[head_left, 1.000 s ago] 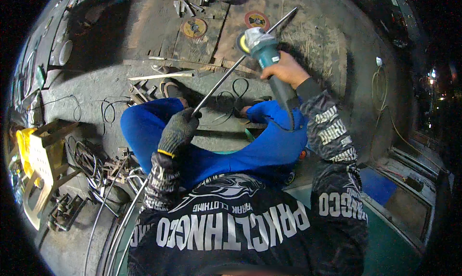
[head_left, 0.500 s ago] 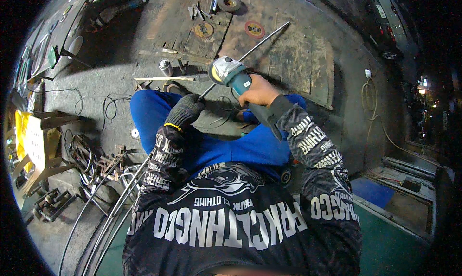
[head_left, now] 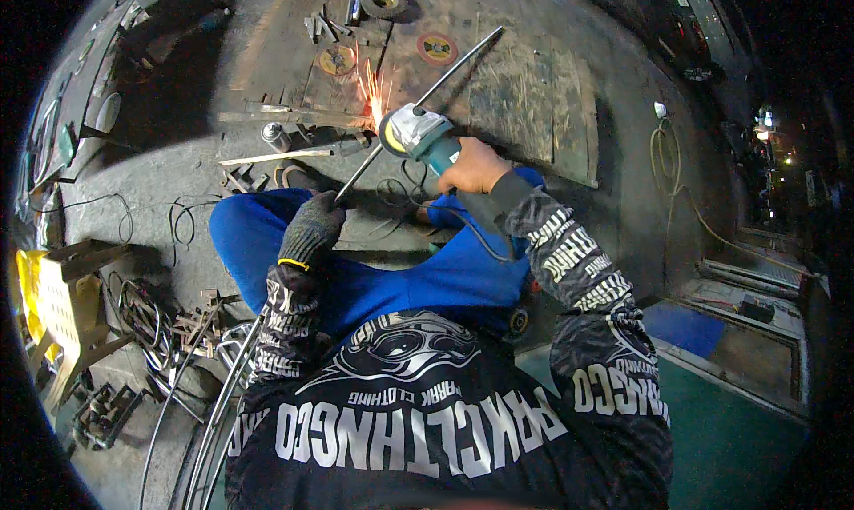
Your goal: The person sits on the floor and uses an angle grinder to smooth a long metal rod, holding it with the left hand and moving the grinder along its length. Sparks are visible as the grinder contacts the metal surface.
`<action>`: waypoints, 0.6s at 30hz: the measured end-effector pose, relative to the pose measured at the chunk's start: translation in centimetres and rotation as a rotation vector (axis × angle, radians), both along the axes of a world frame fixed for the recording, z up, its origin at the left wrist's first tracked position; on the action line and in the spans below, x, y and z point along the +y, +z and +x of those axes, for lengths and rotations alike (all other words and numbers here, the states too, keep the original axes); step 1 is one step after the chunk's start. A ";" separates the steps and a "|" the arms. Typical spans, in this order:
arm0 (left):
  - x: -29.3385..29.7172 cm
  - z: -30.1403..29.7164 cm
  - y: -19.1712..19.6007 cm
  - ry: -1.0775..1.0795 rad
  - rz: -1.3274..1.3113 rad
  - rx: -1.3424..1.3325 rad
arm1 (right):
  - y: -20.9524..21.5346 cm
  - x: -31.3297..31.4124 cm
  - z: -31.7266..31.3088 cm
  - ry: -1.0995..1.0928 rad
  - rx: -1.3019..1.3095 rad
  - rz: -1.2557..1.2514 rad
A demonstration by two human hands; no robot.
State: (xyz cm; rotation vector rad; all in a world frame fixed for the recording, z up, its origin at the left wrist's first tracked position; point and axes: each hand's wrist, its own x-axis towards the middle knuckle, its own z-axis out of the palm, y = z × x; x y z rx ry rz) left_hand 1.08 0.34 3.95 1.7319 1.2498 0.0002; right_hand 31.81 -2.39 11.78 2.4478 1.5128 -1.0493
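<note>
My right hand [head_left: 474, 167], bare, is wrapped round the body of a teal angle grinder [head_left: 433, 151] with a silver head. Its disc meets a long thin metal rod [head_left: 361, 165], and orange sparks [head_left: 377, 92] fly up and away from the contact. My left hand [head_left: 313, 224], in a dark grey knitted glove with a yellow cuff, is closed round the rod on the near side of the grinder. The rod slants from my left hand to the far right, its far end over a worn board [head_left: 525, 92].
A spray can [head_left: 276, 136] and a flat strip [head_left: 276, 157] lie beyond my left knee. Two loose discs [head_left: 438, 48] and a small wheel [head_left: 385, 3] are farther off. At left stand a yellowish plastic stool [head_left: 76, 288] and tangled cables [head_left: 147, 310]; a coiled cord [head_left: 665, 150] is at right.
Sparks have appeared at the grinder's disc. My left hand has moved slightly left and nearer me along with the view's shift; both hands keep their holds.
</note>
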 end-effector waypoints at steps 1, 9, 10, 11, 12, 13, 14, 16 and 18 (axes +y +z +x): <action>0.0 0.0 0.3 0.013 0.001 -0.027 | -0.5 0.2 0.6 -0.015 0.012 0.020; 0.1 0.0 2.2 0.073 -0.055 -0.043 | -1.4 2.2 5.1 -0.140 0.035 0.109; 0.0 -0.2 2.7 0.083 -0.092 -0.011 | -0.9 2.6 5.6 -0.135 0.044 0.096; -0.2 -0.3 3.0 0.090 -0.110 0.023 | -0.4 2.9 6.0 -0.131 0.052 0.082; -0.5 -0.5 3.4 0.100 -0.079 -0.042 | 0.1 3.5 6.8 -0.131 0.096 -0.019; -0.7 -0.6 3.5 0.108 -0.083 -0.061 | 0.6 3.8 7.6 -0.144 0.099 -0.008; -0.7 -0.6 3.5 0.115 -0.086 -0.079 | 0.9 4.3 8.6 -0.156 0.101 0.002; -0.6 -0.4 3.3 0.121 -0.097 -0.060 | -0.1 5.7 10.0 -0.172 -0.035 0.049; -0.2 -0.1 2.7 0.112 -0.105 -0.001 | -1.0 7.2 12.7 -0.167 0.036 0.002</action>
